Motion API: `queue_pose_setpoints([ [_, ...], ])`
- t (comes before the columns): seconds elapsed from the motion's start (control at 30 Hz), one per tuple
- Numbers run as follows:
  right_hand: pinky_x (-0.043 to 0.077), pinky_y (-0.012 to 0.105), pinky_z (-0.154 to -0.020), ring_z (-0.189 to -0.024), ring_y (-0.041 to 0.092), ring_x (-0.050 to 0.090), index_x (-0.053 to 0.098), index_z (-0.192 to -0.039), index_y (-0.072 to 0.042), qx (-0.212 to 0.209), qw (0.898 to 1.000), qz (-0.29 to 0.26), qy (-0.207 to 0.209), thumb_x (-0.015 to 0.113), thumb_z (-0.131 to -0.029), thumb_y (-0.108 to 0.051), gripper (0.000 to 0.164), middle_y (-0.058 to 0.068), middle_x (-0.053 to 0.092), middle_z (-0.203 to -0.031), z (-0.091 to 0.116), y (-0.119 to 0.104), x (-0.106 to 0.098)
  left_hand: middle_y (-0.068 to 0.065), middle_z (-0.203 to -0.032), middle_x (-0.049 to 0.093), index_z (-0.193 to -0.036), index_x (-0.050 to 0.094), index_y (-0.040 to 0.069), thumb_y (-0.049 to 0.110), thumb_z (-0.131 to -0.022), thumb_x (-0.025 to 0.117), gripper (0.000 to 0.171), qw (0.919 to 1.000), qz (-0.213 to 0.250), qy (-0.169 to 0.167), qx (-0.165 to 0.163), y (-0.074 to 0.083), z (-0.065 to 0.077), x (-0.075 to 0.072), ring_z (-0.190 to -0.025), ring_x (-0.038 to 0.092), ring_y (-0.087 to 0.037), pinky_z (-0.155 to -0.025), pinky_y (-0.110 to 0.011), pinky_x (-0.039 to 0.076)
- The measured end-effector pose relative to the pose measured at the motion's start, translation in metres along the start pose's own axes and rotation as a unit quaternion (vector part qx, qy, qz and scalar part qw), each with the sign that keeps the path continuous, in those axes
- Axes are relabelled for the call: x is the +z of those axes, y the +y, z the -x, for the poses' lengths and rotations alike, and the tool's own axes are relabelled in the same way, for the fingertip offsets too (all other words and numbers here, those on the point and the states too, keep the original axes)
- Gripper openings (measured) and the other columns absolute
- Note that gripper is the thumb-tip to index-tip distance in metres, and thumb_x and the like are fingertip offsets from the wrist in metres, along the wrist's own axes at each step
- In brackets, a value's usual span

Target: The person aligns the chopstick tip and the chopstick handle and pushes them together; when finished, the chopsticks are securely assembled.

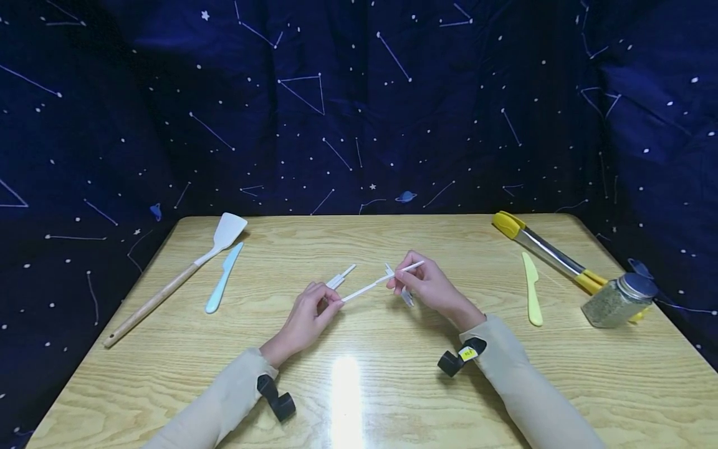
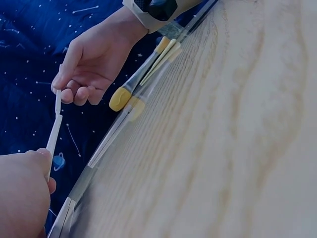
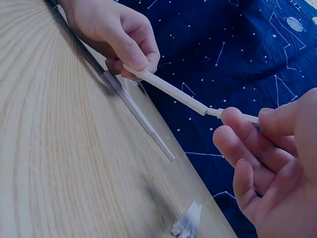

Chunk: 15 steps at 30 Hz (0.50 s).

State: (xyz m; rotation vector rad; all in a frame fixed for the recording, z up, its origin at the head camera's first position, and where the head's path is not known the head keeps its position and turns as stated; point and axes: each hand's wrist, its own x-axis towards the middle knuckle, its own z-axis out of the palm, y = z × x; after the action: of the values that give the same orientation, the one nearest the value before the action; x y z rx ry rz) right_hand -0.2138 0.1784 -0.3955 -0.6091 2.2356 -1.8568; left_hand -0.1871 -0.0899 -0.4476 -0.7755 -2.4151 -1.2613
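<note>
A thin white stick [image 1: 361, 291] of two sections, one thicker than the other, stretches between the hands above the table. My left hand [image 1: 308, 312] pinches its thicker end between thumb and fingers. At the thinner section, my right hand [image 1: 423, 284] pinches with thumb and index finger, and the stick's far tip pokes out past the fingers. Behind the left hand, more white sticks [image 1: 340, 277] lie on the table; in the right wrist view one such stick [image 3: 133, 109] also has a thick and a thin part. Under the right hand is a small crumpled whitish piece [image 3: 188, 222], its kind unclear.
On the left of the wooden table [image 1: 185, 386] lie a white spatula [image 1: 168, 287] with a wooden handle and a light blue knife [image 1: 224, 277]. To the right are a yellow-green knife [image 1: 533, 290], yellow-tipped tongs [image 1: 546, 249] and a glass jar [image 1: 617, 302] of dried herbs.
</note>
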Motion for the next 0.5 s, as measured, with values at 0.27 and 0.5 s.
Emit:
queue_pose_setpoints([
  [0.27,0.054,0.030,-0.067,-0.070,0.019,0.067,0.049,-0.096,0.005,0.005,1.000,0.000,0.005,0.047,-0.099,-0.003,0.009,0.002,0.071,-0.082,-0.0001,0.0004,0.0005,0.005,-0.068,0.047,-0.085,0.064,0.010,0.010,-0.089,0.068,0.006,0.9999,-0.004,0.011,0.004,0.0003,0.0000,-0.0001,-0.066,0.042,-0.016,-0.059,-0.021,0.034],
  [0.5,0.053,0.032,-0.070,-0.071,0.021,0.067,0.049,-0.094,0.003,0.002,1.000,-0.003,0.001,0.046,-0.099,-0.003,0.008,-0.003,0.070,-0.080,0.0007,0.0018,0.0000,0.007,-0.068,0.047,-0.085,0.064,0.010,0.011,-0.090,0.067,0.006,1.0000,-0.007,0.001,0.002,0.0010,0.0001,-0.0011,-0.068,0.041,-0.017,-0.061,-0.022,0.034],
])
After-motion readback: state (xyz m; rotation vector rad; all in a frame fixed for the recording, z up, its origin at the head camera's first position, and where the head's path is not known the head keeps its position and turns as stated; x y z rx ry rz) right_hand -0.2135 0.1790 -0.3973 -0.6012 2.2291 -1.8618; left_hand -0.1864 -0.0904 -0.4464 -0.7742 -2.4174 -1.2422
